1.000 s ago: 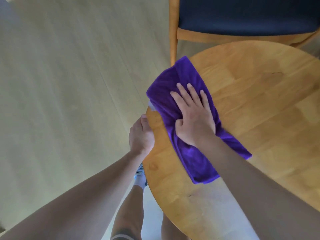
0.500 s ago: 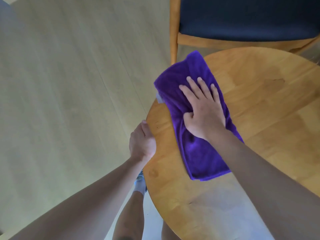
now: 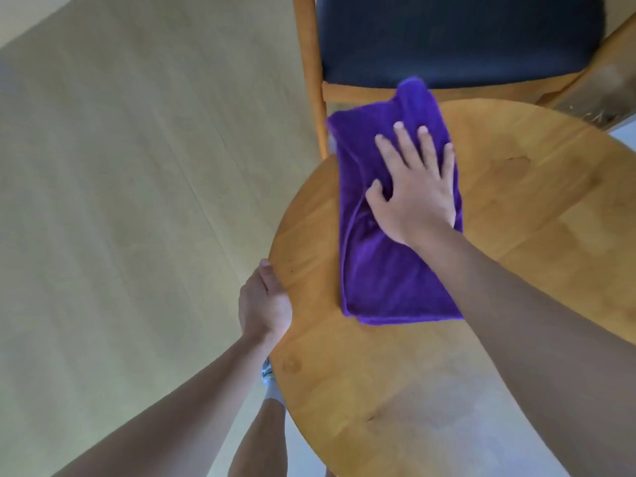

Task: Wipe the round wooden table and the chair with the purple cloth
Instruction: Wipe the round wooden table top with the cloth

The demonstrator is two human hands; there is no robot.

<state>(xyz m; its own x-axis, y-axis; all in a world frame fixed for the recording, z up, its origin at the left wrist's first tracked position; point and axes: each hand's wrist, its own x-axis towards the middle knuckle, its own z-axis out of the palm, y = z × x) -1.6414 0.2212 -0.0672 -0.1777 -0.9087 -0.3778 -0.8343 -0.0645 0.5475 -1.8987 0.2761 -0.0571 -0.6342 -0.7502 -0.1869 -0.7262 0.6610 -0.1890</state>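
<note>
The right hand (image 3: 414, 191) lies flat on the purple cloth (image 3: 389, 270), with the fingers straight and spread, and it presses the cloth on the table (image 3: 533, 235). The folded cloth is near the far left edge of the round table, and one corner goes over the edge toward the chair (image 3: 457, 36). The left hand (image 3: 263, 304) holds the table edge, fingers curled under it. Under everything is a pale wooden floor (image 3: 120, 218).

I see my right hand (image 3: 414, 192) pressing flat on the purple cloth (image 3: 385, 270), whose far end hangs over the tabletop (image 3: 533, 235) edge toward the chair (image 3: 447, 32). My left hand (image 3: 263, 304) grips the near rim.
</note>
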